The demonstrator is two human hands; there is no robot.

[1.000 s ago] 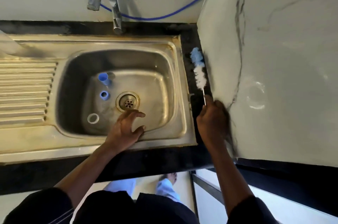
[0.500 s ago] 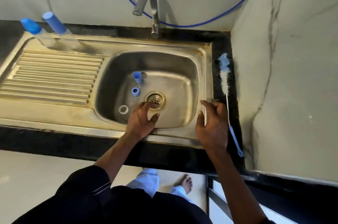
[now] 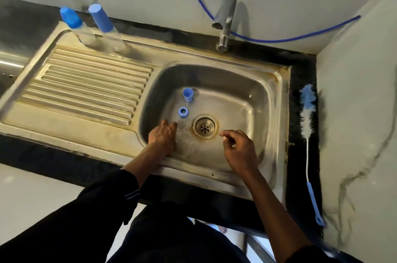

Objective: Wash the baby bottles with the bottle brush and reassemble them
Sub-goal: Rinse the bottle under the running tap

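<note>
Two clear baby bottles with blue caps (image 3: 73, 26) (image 3: 105, 24) stand at the back left of the drainboard. In the sink basin (image 3: 264, 95) a blue cap (image 3: 188, 95) stands open side up, and a blue ring (image 3: 183, 111) lies just in front of it. The bottle brush (image 3: 308, 116) lies on the black counter to the right of the sink, untouched. My left hand (image 3: 163, 138) reaches down to the basin floor left of the drain, fingers bent; what is under it is hidden. My right hand (image 3: 238, 151) hovers right of the drain, loosely curled and holding nothing.
The faucet (image 3: 225, 18) stands behind the basin with no water running. A blue hose (image 3: 279, 39) runs along the back wall. The drain (image 3: 205, 126) sits mid-basin. A marble wall (image 3: 354, 112) closes the right side next to the brush.
My right hand let go of the brush and moved left over the basin. My left hand shifted left onto the spot where a white ring lay; the ring is no longer visible.
</note>
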